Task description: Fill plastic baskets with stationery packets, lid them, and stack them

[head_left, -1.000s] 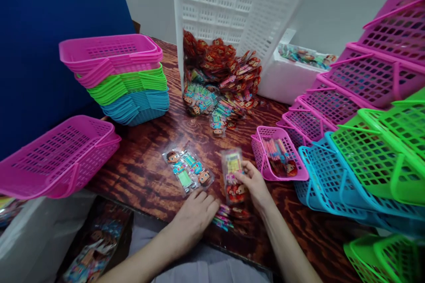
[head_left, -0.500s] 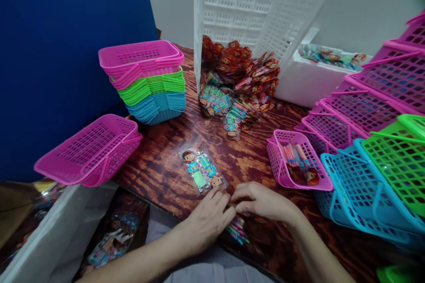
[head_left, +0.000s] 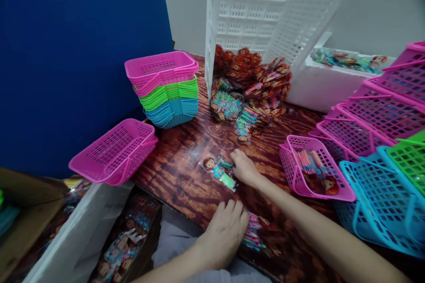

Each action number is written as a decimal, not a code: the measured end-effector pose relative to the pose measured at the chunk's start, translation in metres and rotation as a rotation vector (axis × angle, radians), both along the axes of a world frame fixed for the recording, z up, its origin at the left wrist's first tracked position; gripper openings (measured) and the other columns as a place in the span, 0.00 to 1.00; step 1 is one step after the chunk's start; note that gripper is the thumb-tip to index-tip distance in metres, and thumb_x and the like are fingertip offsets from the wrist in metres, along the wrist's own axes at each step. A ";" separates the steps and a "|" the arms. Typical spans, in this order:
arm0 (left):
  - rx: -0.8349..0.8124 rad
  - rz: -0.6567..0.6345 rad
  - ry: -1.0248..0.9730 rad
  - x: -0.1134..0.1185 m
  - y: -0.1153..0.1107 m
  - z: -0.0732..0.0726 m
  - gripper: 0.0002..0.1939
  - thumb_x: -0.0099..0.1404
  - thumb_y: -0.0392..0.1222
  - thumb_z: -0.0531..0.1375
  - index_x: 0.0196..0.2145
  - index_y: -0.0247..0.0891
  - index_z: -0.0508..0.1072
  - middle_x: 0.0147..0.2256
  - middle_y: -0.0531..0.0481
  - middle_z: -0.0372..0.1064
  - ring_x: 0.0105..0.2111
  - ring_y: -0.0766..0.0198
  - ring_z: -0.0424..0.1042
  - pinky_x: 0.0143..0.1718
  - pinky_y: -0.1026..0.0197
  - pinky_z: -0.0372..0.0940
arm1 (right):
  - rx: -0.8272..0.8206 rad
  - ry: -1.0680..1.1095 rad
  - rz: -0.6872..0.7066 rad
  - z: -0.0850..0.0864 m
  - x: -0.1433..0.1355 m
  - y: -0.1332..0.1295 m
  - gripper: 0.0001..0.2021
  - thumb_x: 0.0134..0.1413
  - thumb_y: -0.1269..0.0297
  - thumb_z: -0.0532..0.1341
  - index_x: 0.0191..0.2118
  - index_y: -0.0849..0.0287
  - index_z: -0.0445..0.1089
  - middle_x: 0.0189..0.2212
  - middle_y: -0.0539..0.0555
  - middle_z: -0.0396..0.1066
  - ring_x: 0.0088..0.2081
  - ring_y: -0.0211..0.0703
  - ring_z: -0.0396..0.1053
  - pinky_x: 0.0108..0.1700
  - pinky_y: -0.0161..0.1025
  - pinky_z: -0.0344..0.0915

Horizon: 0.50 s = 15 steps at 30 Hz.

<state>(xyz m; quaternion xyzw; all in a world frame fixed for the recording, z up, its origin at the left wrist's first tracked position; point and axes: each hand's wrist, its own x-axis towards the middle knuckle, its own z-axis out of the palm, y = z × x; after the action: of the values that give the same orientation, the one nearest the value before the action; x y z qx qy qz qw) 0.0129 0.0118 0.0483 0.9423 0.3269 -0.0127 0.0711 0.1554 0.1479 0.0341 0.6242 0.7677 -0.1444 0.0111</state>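
My right hand (head_left: 245, 168) reaches across the table, its fingers closed at the edge of a clear cartoon-figure packet (head_left: 226, 163). A second packet (head_left: 219, 172), with a dark-haired cartoon figure and a green part, lies flat just left of it, partly overlapping. Near the front table edge rests my left hand (head_left: 229, 230), palm down, fingers loosely spread. Beside its thumb lies a bunch of thin multicoloured packets (head_left: 255, 232), partly covered by that hand.
A pink basket (head_left: 317, 141) holding packets stands right, beside blue (head_left: 375, 185) and more pink baskets. Stacked baskets (head_left: 171, 106) and a tilted pink basket (head_left: 113, 154) are left. A white crate (head_left: 252, 13) spills packets (head_left: 249, 75) at the back; a white foam box (head_left: 332, 84) adjoins.
My right hand has moved away from my left and forward to the flat packets, shifting one of them. My left hand has drawn back slightly. The whole view has shifted.
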 end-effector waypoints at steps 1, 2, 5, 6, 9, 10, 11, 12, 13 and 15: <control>-0.024 0.008 0.000 0.000 0.000 -0.001 0.17 0.69 0.35 0.51 0.54 0.30 0.65 0.46 0.37 0.65 0.46 0.49 0.65 0.48 0.48 0.64 | -0.010 0.003 0.003 0.006 0.008 0.006 0.11 0.53 0.77 0.59 0.41 0.60 0.70 0.40 0.58 0.73 0.42 0.47 0.68 0.38 0.37 0.57; -0.047 0.015 0.000 0.000 0.000 -0.001 0.17 0.69 0.35 0.51 0.54 0.30 0.64 0.45 0.37 0.66 0.45 0.49 0.65 0.47 0.48 0.64 | -0.017 0.014 0.007 0.014 0.014 0.010 0.15 0.52 0.78 0.58 0.45 0.60 0.69 0.38 0.56 0.74 0.40 0.46 0.69 0.38 0.36 0.56; -0.087 0.028 -0.004 -0.001 0.000 -0.002 0.16 0.69 0.34 0.50 0.53 0.30 0.65 0.45 0.37 0.66 0.45 0.49 0.65 0.46 0.48 0.65 | 0.009 0.042 0.196 0.035 0.018 0.016 0.24 0.50 0.78 0.59 0.54 0.56 0.66 0.41 0.54 0.74 0.42 0.45 0.69 0.40 0.36 0.55; -0.093 0.024 -0.005 -0.001 0.000 -0.002 0.16 0.69 0.34 0.50 0.53 0.29 0.65 0.46 0.36 0.66 0.45 0.49 0.65 0.46 0.48 0.65 | 0.026 0.029 0.338 0.040 0.015 0.014 0.22 0.51 0.77 0.60 0.52 0.55 0.68 0.42 0.54 0.74 0.44 0.46 0.68 0.42 0.37 0.55; -0.106 0.011 0.001 -0.002 0.000 -0.004 0.17 0.68 0.34 0.50 0.54 0.29 0.64 0.45 0.37 0.66 0.45 0.49 0.65 0.46 0.48 0.64 | 0.102 -0.068 0.812 0.040 0.003 0.002 0.09 0.55 0.73 0.61 0.40 0.56 0.74 0.39 0.57 0.75 0.47 0.49 0.65 0.46 0.41 0.54; -0.107 0.015 0.003 -0.002 -0.001 -0.005 0.18 0.68 0.34 0.51 0.54 0.28 0.64 0.45 0.37 0.66 0.45 0.49 0.65 0.46 0.48 0.64 | 0.129 -0.099 0.914 0.037 0.001 -0.002 0.09 0.56 0.73 0.60 0.41 0.56 0.74 0.40 0.58 0.75 0.49 0.50 0.64 0.47 0.42 0.53; -0.108 0.020 0.002 -0.001 -0.001 -0.007 0.18 0.67 0.34 0.51 0.54 0.28 0.64 0.45 0.37 0.66 0.44 0.49 0.65 0.45 0.47 0.64 | 0.150 -0.120 0.981 0.033 0.000 -0.005 0.11 0.58 0.72 0.59 0.44 0.55 0.74 0.41 0.58 0.75 0.50 0.50 0.63 0.48 0.42 0.53; -0.111 0.028 0.000 -0.001 -0.001 -0.009 0.18 0.67 0.34 0.51 0.54 0.29 0.64 0.44 0.38 0.65 0.44 0.49 0.65 0.46 0.47 0.64 | 0.159 -0.129 1.022 0.028 0.001 -0.006 0.14 0.59 0.72 0.59 0.49 0.53 0.72 0.42 0.58 0.74 0.51 0.50 0.62 0.48 0.42 0.53; -0.118 0.037 -0.002 0.000 -0.001 -0.012 0.18 0.67 0.34 0.52 0.54 0.29 0.64 0.44 0.38 0.65 0.43 0.49 0.64 0.46 0.46 0.64 | 0.158 -0.133 1.039 0.023 0.002 -0.004 0.18 0.60 0.73 0.58 0.54 0.50 0.70 0.43 0.57 0.74 0.51 0.49 0.62 0.48 0.42 0.52; -0.139 0.054 -0.006 0.002 -0.002 -0.019 0.19 0.66 0.35 0.53 0.54 0.29 0.64 0.44 0.39 0.65 0.43 0.49 0.64 0.46 0.45 0.64 | 0.150 -0.128 1.044 0.016 0.006 0.003 0.20 0.61 0.73 0.57 0.56 0.47 0.68 0.43 0.55 0.74 0.49 0.47 0.62 0.47 0.41 0.52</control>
<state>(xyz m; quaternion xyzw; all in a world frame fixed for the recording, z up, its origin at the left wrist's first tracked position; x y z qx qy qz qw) 0.0145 0.0101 0.0295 0.9259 0.3506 -0.0307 0.1375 0.1612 0.1507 0.0502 0.1658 0.9822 -0.0260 0.0838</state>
